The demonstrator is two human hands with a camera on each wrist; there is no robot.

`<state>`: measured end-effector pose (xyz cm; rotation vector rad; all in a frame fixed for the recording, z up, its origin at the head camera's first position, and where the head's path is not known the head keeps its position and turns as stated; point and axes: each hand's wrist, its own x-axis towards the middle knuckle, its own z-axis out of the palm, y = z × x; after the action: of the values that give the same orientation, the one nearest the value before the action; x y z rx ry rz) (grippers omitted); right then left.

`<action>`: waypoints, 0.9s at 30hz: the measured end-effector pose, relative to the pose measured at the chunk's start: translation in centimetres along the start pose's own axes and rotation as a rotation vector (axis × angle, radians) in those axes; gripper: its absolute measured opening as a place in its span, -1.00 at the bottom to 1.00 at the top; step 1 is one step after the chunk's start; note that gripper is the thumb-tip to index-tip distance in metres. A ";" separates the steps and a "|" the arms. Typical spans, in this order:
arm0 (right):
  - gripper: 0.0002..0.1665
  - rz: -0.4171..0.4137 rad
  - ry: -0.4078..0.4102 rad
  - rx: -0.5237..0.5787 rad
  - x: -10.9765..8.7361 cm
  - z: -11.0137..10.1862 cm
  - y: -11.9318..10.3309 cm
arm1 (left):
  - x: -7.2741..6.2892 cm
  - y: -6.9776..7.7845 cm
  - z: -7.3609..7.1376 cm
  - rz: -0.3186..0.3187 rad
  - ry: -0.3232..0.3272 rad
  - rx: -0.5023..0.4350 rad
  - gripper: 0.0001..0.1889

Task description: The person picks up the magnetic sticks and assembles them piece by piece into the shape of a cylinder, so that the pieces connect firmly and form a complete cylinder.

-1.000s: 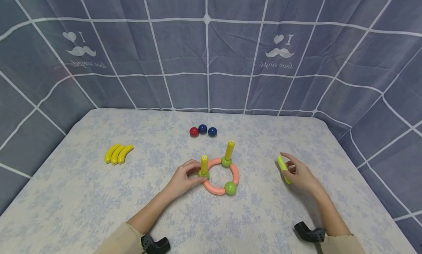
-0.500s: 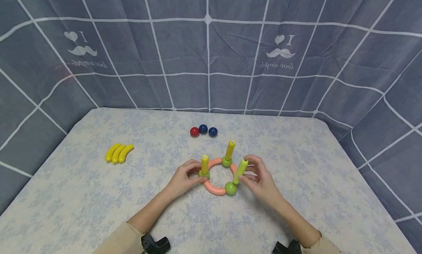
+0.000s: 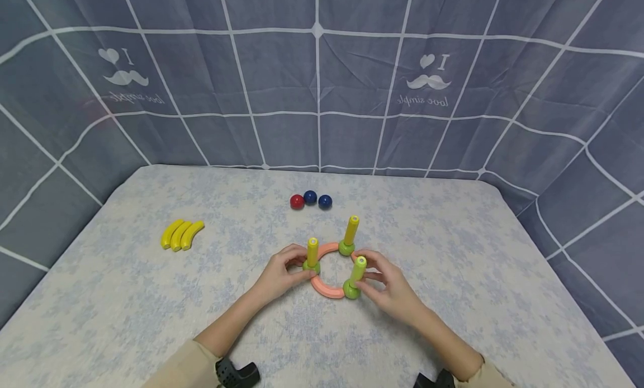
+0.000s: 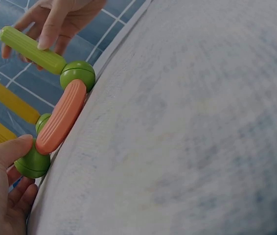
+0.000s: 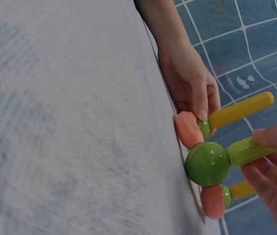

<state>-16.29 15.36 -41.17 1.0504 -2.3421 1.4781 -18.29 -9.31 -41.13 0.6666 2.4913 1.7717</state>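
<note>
At the near side of the table (image 3: pixel 282 349), two beige sleeves (image 3: pixel 183 363) reach in, a black wrist device (image 3: pixel 236 373) by the left one. Right hand (image 3: pixel 388 284): thumb and fingers pinch the light-green rod (image 3: pixel 358 269), which stands, slightly tilted, with its lower end meeting the front green ball (image 3: pixel 351 291). Both wrist views show rod and ball in contact; depth of seating cannot be told. Left hand (image 3: pixel 282 271): thumb and fingers grip the left green ball (image 4: pixel 33 164) at the foot of the left yellow rod (image 3: pixel 312 252). Coral arcs (image 3: pixel 327 289) join the balls into a ring lying on the table between the hands; at its far side the back yellow rod (image 3: pixel 351 231) stands upright in the back green ball (image 3: pixel 346 248). Step in hand, as judged: fitting the third upright while the left hand steadies the ring. Next move appears to call for aligning the rod with its socket and pressing down, ring held still. Farther off, to the left: a row of yellow curved pieces (image 3: pixel 182 235). Beyond the ring: a red ball (image 3: pixel 297 202) beside two blue balls (image 3: pixel 325 202). Backdrop: a blue-grey gridded cloth (image 3: pixel 282 142).
</note>
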 end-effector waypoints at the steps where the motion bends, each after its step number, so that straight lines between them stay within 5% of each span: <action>1: -0.39 0.010 -0.013 -0.005 0.0 0.1 0.1 | 0.0 0.0 0.0 -0.001 0.001 0.001 -0.69; 7: -0.63 -0.026 -0.101 -0.107 -0.1 0.4 0.5 | 0.0 -0.1 0.1 0.003 0.003 0.002 -0.69; 11: -0.69 -0.043 -0.123 -0.130 0.0 0.3 0.9 | 0.2 -1.8 0.4 0.012 0.013 0.003 -0.68; 14: -0.68 -0.006 -0.134 -0.128 0.3 0.1 1.3 | 0.6 -3.2 0.6 0.006 0.025 0.008 -0.68; 21: -0.59 0.183 -0.171 -0.030 1.5 -0.3 2.1 | 1.1 -3.6 0.6 0.007 0.048 0.001 -0.70; 27: -0.60 0.179 -0.183 -0.047 1.9 -0.3 2.0 | 1.4 -3.6 0.5 0.014 0.052 0.013 -0.71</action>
<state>-19.04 15.25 -41.52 1.0286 -2.6468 1.4305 -20.60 -9.34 -44.20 0.6488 2.5404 1.8019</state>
